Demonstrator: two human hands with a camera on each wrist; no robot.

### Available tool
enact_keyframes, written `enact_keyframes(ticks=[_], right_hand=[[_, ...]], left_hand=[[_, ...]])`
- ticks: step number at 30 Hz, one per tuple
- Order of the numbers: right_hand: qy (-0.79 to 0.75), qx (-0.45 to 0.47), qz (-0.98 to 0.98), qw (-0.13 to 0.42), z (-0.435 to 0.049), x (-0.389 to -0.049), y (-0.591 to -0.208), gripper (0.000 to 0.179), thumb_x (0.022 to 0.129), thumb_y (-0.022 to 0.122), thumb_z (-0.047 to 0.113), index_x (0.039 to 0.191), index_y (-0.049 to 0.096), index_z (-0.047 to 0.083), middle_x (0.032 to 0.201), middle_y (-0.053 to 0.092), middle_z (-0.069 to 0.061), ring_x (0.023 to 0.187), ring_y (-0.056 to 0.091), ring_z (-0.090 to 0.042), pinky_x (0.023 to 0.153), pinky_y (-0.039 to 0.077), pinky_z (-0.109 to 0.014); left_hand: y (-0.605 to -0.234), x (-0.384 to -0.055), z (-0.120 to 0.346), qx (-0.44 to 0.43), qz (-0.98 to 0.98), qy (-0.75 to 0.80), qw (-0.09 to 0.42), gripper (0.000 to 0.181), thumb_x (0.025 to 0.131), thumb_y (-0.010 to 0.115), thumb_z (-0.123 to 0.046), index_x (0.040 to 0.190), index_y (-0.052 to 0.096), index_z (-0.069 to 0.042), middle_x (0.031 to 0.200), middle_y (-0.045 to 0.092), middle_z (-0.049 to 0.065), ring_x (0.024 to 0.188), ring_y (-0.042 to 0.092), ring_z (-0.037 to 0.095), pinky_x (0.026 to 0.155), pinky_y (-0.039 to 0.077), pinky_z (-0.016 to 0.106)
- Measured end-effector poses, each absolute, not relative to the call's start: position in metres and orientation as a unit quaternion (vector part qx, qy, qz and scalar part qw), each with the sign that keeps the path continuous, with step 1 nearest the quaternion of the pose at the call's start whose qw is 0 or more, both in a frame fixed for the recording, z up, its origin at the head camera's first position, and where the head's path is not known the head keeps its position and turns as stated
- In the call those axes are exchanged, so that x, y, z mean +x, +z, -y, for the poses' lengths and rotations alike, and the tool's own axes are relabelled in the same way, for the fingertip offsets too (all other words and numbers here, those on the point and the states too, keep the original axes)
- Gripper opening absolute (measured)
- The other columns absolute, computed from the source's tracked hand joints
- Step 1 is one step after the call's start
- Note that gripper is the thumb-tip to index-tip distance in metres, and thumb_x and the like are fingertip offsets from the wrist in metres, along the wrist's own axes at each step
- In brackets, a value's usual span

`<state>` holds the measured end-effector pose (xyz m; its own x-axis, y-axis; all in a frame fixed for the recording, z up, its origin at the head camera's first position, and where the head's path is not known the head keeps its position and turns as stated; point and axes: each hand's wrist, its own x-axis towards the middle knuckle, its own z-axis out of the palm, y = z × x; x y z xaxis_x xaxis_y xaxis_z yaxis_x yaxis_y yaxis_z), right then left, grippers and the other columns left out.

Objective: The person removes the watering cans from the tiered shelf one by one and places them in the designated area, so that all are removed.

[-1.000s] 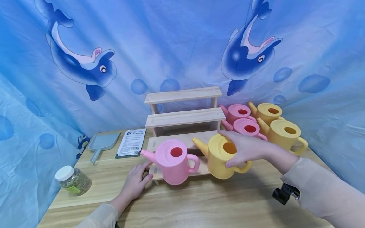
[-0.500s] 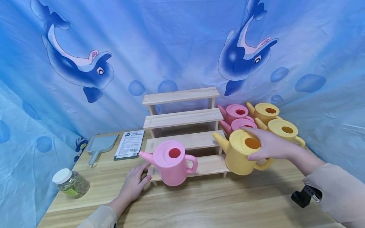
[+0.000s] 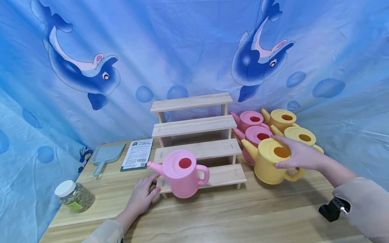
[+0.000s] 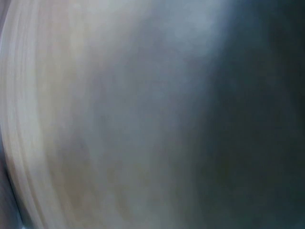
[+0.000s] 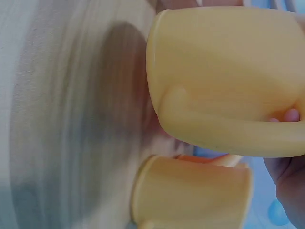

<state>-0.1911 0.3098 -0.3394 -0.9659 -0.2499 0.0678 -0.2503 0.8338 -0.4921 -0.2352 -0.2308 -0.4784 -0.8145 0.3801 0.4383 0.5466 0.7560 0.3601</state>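
My right hand (image 3: pixel 299 153) holds a yellow watering can (image 3: pixel 268 165) by its body, thumb on the near side and fingers on the far side. The can is upright, spout to the left, close over the table right of a stepped wooden shelf (image 3: pixel 197 150). In the right wrist view its handle (image 5: pixel 228 136) shows large, with a second yellow can (image 5: pixel 190 195) below it. My left hand (image 3: pixel 142 192) grips the left end of the lowest step, thumb at its front edge. A pink watering can (image 3: pixel 183 179) stands on that step. The left wrist view is mostly blur.
Two pink cans (image 3: pixel 250 119) and two yellow cans (image 3: pixel 281 118) stand behind my right hand. At left on the table (image 3: pixel 212 216) are a jar of green pellets (image 3: pixel 77 199), a grey-blue dustpan (image 3: pixel 106 155) and a printed packet (image 3: pixel 138 153). A blue dolphin curtain (image 3: pixel 194 50) hangs behind.
My right hand has carried the yellow watering can rightward, away from the lowest step. The right end of that step is now uncovered. The left hand and the pink can on the step stay put.
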Motion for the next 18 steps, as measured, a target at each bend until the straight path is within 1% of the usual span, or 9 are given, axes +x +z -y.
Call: enact_keyframes(ticks=[4, 9, 11, 15, 18], right_hand=[[0.244, 0.135, 0.96, 0.01, -0.311, -0.198, -0.356, 0.101, 0.068, 0.075, 0.056, 0.143, 0.033, 0.003, 0.138, 0.043, -0.021, 0.116, 0.046, -0.038, 0.085, 0.039, -0.06], [0.24, 0.149, 0.959, 0.014, -0.31, -0.203, -0.372, 0.101, 0.068, 0.075, 0.056, 0.142, 0.034, 0.001, 0.137, 0.043, -0.021, 0.117, 0.046, -0.038, 0.087, 0.039, -0.06], [0.233, 0.156, 0.96, 0.013, -0.31, -0.202, -0.374, 0.1, 0.07, 0.074, 0.056, 0.142, 0.033, 0.0, 0.138, 0.04, -0.023, 0.12, 0.042, -0.04, 0.089, 0.036, -0.062], [0.214, 0.165, 0.963, 0.011, -0.311, -0.201, -0.371, 0.099, 0.071, 0.073, 0.056, 0.143, 0.033, 0.001, 0.137, 0.039, -0.024, 0.121, 0.038, -0.041, 0.087, 0.036, -0.063], [0.19, 0.166, 0.968, 0.006, -0.311, -0.201, -0.364, 0.102, 0.069, 0.071, 0.061, 0.143, 0.034, 0.001, 0.134, 0.039, -0.024, 0.118, 0.042, -0.04, 0.086, 0.04, -0.06]], left_hand=[[-0.48, -0.235, 0.231, -0.25, 0.922, -0.24, 0.17, 0.047, 0.09, 0.057, -0.027, 0.133, 0.049, -0.012, 0.097, 0.057, 0.002, 0.095, 0.051, 0.026, 0.085, 0.033, 0.05], [-0.482, -0.235, 0.232, -0.247, 0.925, -0.24, 0.161, 0.047, 0.09, 0.056, -0.029, 0.134, 0.049, -0.013, 0.098, 0.056, 0.001, 0.096, 0.05, 0.026, 0.086, 0.033, 0.05], [-0.481, -0.235, 0.231, -0.245, 0.925, -0.242, 0.158, 0.047, 0.09, 0.056, -0.029, 0.134, 0.048, -0.013, 0.099, 0.057, 0.001, 0.096, 0.05, 0.025, 0.086, 0.033, 0.05], [-0.479, -0.234, 0.231, -0.24, 0.928, -0.243, 0.148, 0.048, 0.091, 0.056, -0.031, 0.135, 0.048, -0.014, 0.102, 0.057, 0.001, 0.097, 0.048, 0.023, 0.086, 0.032, 0.048], [-0.477, -0.235, 0.231, -0.238, 0.929, -0.244, 0.145, 0.048, 0.091, 0.057, -0.031, 0.135, 0.048, -0.015, 0.101, 0.057, 0.001, 0.096, 0.048, 0.023, 0.086, 0.032, 0.048]])
